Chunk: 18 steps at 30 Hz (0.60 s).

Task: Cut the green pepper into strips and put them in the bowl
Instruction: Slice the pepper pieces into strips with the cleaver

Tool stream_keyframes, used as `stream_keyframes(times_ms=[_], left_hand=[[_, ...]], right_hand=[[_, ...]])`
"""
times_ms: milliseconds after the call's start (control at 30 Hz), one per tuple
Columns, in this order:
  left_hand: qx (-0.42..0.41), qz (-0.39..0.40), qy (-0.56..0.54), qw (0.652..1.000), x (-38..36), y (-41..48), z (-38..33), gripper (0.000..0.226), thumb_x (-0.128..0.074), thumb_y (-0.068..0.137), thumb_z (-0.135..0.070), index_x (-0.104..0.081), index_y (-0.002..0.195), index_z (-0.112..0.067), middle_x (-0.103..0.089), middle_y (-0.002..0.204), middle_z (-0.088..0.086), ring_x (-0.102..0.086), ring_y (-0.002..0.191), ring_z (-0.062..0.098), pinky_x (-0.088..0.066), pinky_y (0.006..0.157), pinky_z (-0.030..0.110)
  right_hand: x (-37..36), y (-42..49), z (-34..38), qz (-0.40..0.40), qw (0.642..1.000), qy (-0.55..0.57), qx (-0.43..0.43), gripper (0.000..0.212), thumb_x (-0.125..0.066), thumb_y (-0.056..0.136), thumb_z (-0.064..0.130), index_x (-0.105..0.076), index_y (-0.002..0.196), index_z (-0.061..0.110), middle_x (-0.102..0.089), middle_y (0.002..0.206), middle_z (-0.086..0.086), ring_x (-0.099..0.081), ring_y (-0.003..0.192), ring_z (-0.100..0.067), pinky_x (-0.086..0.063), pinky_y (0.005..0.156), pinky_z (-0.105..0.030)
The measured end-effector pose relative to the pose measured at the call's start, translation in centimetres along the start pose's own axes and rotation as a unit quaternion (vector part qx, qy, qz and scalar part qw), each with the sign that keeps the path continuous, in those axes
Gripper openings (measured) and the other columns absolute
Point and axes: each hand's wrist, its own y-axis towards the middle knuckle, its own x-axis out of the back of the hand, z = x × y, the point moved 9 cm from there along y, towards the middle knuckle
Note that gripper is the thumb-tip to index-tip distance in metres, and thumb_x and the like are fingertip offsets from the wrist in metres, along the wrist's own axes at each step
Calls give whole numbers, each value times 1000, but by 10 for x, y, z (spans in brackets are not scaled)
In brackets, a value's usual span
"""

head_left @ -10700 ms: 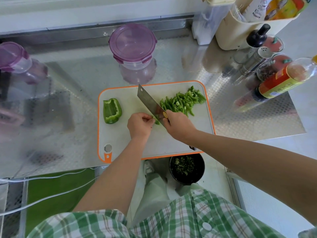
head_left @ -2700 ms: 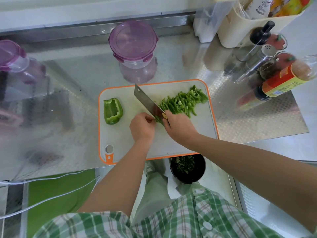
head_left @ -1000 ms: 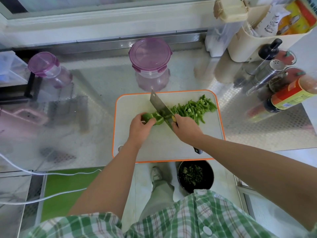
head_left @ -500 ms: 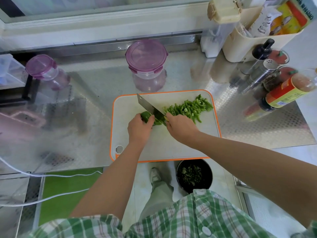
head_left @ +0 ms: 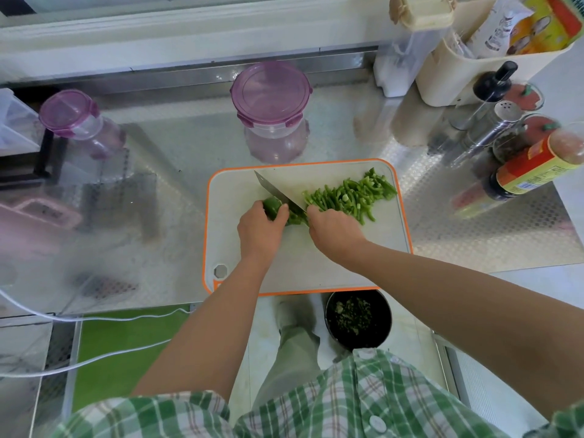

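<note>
A glossy green pepper piece [head_left: 272,206] lies on the white cutting board [head_left: 316,263], partly sliced. Thin green strips [head_left: 347,196] lie heaped toward its far right corner.

Bottle label [head_left: 531,167], packets [head_left: 538,25]: print blurred, unreadable.

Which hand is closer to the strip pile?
Right. The right hand, gripping the knife, sits at the left end of the pile; the left hand is beyond the knife, holding the pepper.

Quick headcount, kitchen counter edition

Two purple-lidded tubs [head_left: 270,90] [head_left: 68,112], two red-lidded jars [head_left: 524,96] [head_left: 540,124], one cutting board [head_left: 316,263], one knife [head_left: 278,192], one pepper chunk [head_left: 273,205], one pile of strips [head_left: 347,196], one black pot [head_left: 380,311], plus a left hand [head_left: 259,229] and a right hand [head_left: 335,229].
</note>
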Motion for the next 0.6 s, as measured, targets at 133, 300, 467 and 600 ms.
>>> stream_keyframes(times_ms=[133, 300, 467, 600], left_hand=[[2, 5, -21, 1000, 1, -2, 5, 33, -59, 91, -42, -56, 86, -9, -56, 74, -2, -54, 72, 21, -36, 64, 30], [-9, 11, -35, 999, 2, -1, 5, 31, -60, 91, -40, -56, 87, -10, -58, 75, -2, -56, 74, 21, -38, 67, 30], [-4, 15, -45, 999, -2, -1, 5, 31, -61, 91, -40, -56, 87, -10, -59, 77, 1, -56, 75, 22, -40, 68, 31], [-4, 13, -40, 999, -3, -2, 4, 27, -61, 91, -39, -56, 87, -13, -57, 74, -3, -54, 73, 20, -38, 68, 29]], right_hand=[[-3, 3, -5, -9, 1000, 28, -10, 9, -34, 101, 15, -41, 105, 11, -47, 72, -7, -46, 62, -29, -32, 51, -33], [5, 7, -16, -47, 993, 101, -36, 12, -34, 101, 20, -40, 97, 10, -48, 70, -7, -50, 64, -31, -37, 53, -35], [6, 1, -18, -45, 993, 111, 0, 15, -37, 100, 24, -38, 91, 12, -44, 65, -3, -49, 61, -29, -38, 53, -34], [0, 0, -14, -35, 992, 121, -2, 14, -37, 100, 23, -38, 90, 13, -43, 63, -2, -49, 59, -28, -37, 52, -34]])
